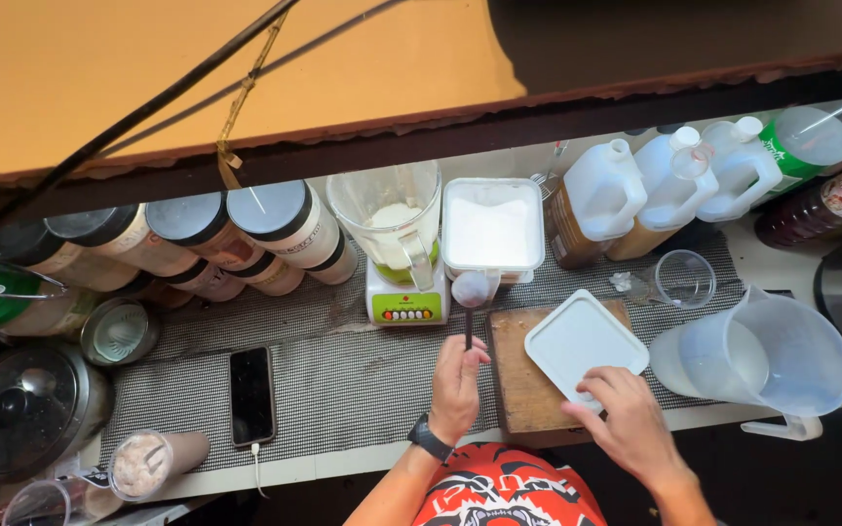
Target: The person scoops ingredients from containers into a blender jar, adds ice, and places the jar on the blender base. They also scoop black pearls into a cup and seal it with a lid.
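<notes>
We see our left hand (457, 387) with its grip closed around the dark handle of a round spoon heaped with white powder (471, 289), raised just in front of the open square plastic tub of white powder (492, 232) and beside the clear blender jug (392, 229). Our right hand (626, 421) pinches the white square plastic lid (584, 343) over the wooden board (523, 390) on the table (343, 390).

left hand (457, 385) holding spoon (471, 290), right hand (626, 421) gripping lid (585, 343)
</notes>
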